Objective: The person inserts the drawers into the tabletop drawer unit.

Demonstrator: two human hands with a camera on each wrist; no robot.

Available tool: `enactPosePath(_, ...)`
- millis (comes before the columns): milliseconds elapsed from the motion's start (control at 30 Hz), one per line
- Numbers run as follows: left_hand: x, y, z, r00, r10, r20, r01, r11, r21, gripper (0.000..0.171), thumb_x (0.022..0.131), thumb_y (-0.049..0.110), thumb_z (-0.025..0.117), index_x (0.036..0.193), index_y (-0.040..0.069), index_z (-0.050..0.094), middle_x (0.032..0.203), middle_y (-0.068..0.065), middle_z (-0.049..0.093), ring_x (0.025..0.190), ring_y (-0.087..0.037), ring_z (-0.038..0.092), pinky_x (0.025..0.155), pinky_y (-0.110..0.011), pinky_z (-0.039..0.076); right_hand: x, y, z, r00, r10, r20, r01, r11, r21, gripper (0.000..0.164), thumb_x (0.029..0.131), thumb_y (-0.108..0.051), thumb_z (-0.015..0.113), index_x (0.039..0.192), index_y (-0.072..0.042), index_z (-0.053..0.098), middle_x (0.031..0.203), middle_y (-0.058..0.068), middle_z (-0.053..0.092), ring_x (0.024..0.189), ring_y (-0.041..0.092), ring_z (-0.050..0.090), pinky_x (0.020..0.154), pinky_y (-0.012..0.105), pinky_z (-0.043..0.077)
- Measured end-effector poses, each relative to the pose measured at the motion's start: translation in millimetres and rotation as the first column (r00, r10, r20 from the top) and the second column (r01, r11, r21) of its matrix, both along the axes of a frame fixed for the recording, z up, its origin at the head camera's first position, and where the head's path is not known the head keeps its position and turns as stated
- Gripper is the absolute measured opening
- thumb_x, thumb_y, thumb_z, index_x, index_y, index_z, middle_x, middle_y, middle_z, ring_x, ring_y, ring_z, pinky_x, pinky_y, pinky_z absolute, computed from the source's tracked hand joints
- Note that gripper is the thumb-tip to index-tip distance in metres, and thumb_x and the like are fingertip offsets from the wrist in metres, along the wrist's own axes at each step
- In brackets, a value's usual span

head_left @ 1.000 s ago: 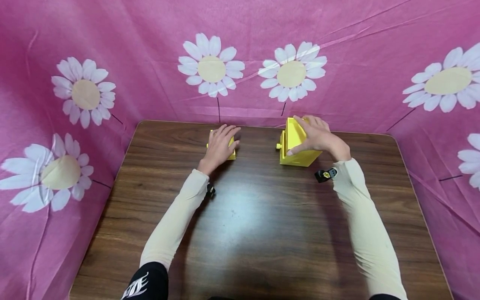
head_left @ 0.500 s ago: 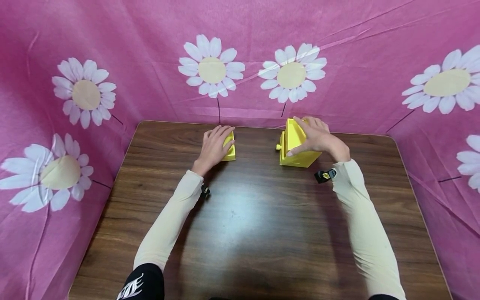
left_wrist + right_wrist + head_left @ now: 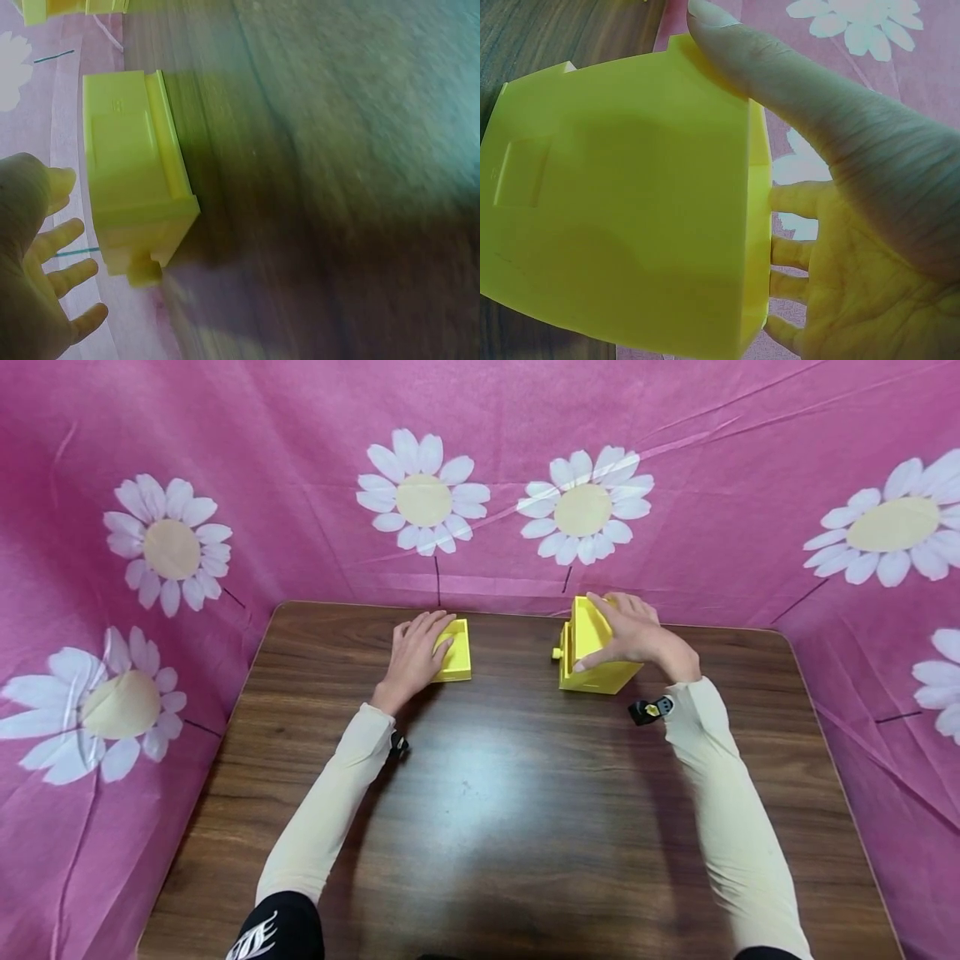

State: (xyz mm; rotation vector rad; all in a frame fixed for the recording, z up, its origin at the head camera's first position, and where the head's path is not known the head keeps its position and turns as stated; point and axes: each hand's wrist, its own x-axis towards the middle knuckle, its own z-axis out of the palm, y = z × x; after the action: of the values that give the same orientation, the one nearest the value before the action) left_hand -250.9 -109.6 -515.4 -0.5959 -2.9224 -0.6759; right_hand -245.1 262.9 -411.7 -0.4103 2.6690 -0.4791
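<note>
A shallow yellow drawer (image 3: 461, 653) lies on the table at the back, left of centre. My left hand (image 3: 412, 652) hangs over its left part, fingers loosely bent. In the left wrist view that drawer's round knob (image 3: 144, 271) shows, and the hand is apart from the drawer. Further right stands a small yellow drawer cabinet (image 3: 609, 678), upright, with another drawer knob (image 3: 557, 653) on its left side. My right hand (image 3: 636, 633) grips the cabinet's top, thumb on the near edge and fingers over the far side. Most of the cabinet's top opening shows beside the thumb.
The brown wooden table (image 3: 480, 827) has its back edge close behind both yellow pieces. Pink cloth (image 3: 495, 410) with white daisies hangs around the back and sides. Table surface lies between the drawer and the cabinet.
My left hand has moved left off most of the drawer, so more of its inside shows. The drawer stays in place. My right hand and the cabinet have not moved.
</note>
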Motion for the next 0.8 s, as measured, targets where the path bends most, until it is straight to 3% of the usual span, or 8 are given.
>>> enactPosePath(533,0.3,-6.3,-0.9,0.999,-0.003,-0.037,0.004,1.000,0.022,0.044,0.110,0.020,0.052,0.154,0.014,0.052,0.158,-0.011,0.052,0.148,-0.034,0.043,0.118,-0.059,0.028,-4.1,11.8,-10.1,1.000,0.002,0.011,-0.002,1.000,0.011,0.141,0.067,-0.072,0.086,0.168,-0.008,0.012,0.164,0.033,0.017,0.151,0.055,0.013,0.119,0.073,0.010)
enactPosePath(800,1.2,-18.2,2.8,0.997,0.036,-0.074,-0.033,0.999,0.041,0.042,0.109,0.011,0.051,0.151,0.009,0.055,0.153,-0.017,0.054,0.146,-0.036,0.045,0.114,-0.060,0.031,-2.2,5.8,-4.3,1.000,0.016,0.014,-0.016,1.000,-0.008,0.137,0.071,-0.067,0.087,0.168,-0.008,0.011,0.165,0.031,0.016,0.153,0.052,0.012,0.121,0.072,0.008)
